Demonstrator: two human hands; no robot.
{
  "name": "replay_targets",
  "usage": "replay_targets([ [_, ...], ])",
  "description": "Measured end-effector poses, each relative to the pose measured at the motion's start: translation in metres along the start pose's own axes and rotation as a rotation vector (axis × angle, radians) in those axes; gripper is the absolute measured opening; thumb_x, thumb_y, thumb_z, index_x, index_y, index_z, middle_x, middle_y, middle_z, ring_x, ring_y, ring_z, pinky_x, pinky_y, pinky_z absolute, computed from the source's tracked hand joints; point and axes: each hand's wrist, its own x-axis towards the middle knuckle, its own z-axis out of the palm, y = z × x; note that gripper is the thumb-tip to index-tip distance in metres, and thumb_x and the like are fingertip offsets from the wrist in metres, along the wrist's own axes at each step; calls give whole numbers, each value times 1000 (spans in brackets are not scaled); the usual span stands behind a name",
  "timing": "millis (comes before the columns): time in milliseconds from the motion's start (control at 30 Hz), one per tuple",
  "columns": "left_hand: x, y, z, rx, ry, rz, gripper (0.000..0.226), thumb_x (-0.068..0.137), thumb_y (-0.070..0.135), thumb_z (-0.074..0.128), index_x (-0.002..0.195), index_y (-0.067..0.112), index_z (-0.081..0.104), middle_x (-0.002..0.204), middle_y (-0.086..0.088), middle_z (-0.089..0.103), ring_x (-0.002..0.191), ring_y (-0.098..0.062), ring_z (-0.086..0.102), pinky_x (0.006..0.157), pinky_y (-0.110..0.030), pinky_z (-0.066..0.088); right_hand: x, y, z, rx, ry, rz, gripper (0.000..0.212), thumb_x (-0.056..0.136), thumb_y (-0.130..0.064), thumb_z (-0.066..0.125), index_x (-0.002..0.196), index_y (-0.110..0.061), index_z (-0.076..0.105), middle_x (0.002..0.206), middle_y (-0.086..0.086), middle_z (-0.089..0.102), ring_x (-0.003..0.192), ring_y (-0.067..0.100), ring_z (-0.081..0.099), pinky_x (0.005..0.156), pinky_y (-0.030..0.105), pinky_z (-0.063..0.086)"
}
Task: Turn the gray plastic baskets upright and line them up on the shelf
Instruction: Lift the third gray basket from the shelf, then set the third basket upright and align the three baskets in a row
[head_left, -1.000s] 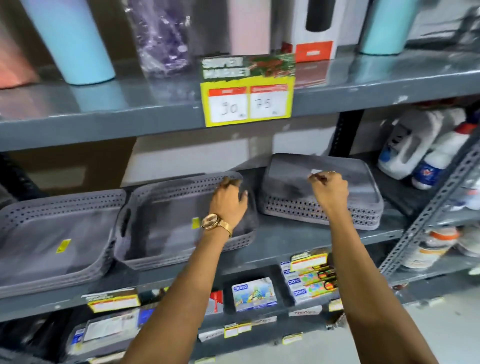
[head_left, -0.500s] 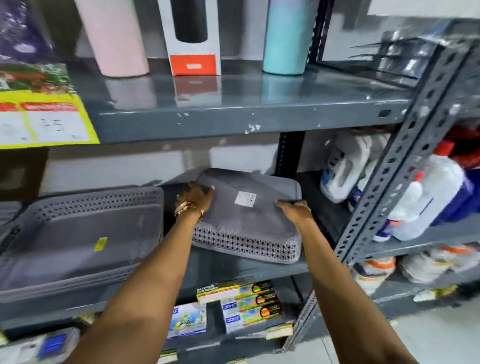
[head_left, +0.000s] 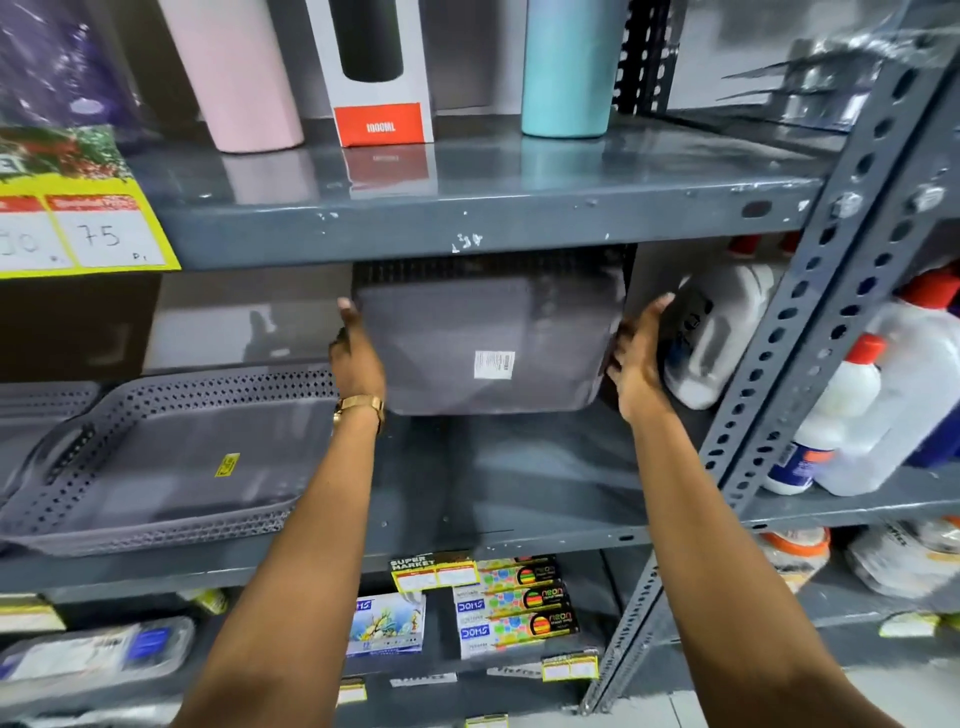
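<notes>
A gray plastic basket (head_left: 467, 338) is lifted off the middle shelf (head_left: 519, 493) and tipped on edge, its flat bottom with a white barcode label facing me. My left hand (head_left: 356, 353) grips its left side and my right hand (head_left: 636, 358) grips its right side. Its perforated rim points toward the back, just under the upper shelf. An upright gray basket (head_left: 171, 467) with a yellow sticker rests on the shelf to the left. Part of another gray basket (head_left: 31, 410) shows at the far left edge.
White jugs (head_left: 722, 332) stand right of the held basket behind a perforated steel post (head_left: 810, 332). The upper shelf (head_left: 467, 208) carries tumblers and a boxed bottle, with a yellow price tag (head_left: 78, 228) on its edge. Stationery boxes (head_left: 514, 603) fill the lower shelf.
Both hands moved from the two baskets onto the overturned right one, then lifted it off the shelf and tilted it so its bottom faces me. The view shifted right.
</notes>
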Motion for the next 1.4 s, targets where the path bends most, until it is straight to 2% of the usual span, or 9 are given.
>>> replay_targets([
  [100,4,-5,-19,-93,-74,-181,107,61,90,22,133,18,54,144,-10,51,129,-30,49,112,-48,36,2,12,-11,108,-43,17,94,76,-82,15,142,-19,37,151,8,39,139,28,36,116,48,26],
  [200,7,-14,-35,-81,-151,-270,126,45,99,26,142,21,45,150,-12,43,138,-34,40,117,-55,25,4,25,-23,118,-65,64,97,71,-86,28,142,-22,41,145,6,48,134,27,43,113,51,30],
  [267,7,-19,-44,4,-153,-299,116,49,95,39,139,22,47,146,-8,49,135,-32,44,116,-53,27,6,32,-31,88,-74,120,95,69,-82,43,141,-20,43,144,7,48,133,28,43,113,49,31],
  [367,0,-24,-51,208,-151,-247,45,80,61,55,96,18,54,94,3,60,92,-12,52,91,-30,37,6,39,-35,4,-63,161,83,73,-65,61,137,-15,48,141,8,51,128,29,48,109,49,36],
  [467,-5,-34,-52,585,-201,-129,18,88,21,58,95,5,63,94,-15,64,96,-31,61,79,-32,42,6,44,-33,-265,47,163,73,78,-54,64,134,-12,47,120,3,55,116,28,54,91,41,46],
  [633,-37,-41,-53,1085,-167,39,32,86,3,56,117,-3,55,113,-31,63,105,-48,60,91,-48,51,0,62,-29,-556,120,12,42,87,-29,60,122,-6,54,125,16,58,115,32,55,84,31,41],
  [967,-57,-50,-51,1386,-97,246,40,76,7,73,113,-4,63,134,-21,41,113,-42,48,97,-46,48,-20,73,-26,-924,196,-73,34,90,-6,47,124,-6,46,123,23,58,108,41,58,81,41,48],
  [1233,-52,-42,-77,1337,-47,329,37,85,25,57,118,6,58,129,-22,49,120,-43,43,96,-52,41,-47,76,3,-1448,163,-335,73,92,-37,48,149,-5,17,159,18,12,146,39,-10,117,53,-6],
  [1400,-38,-35,-136,1272,-4,418,43,89,22,54,128,6,51,124,-24,54,114,-42,49,99,-51,42,-96,105,54,-1325,-193,-442,63,92,-49,45,134,-3,42,146,19,41,146,35,11,116,51,23],
])
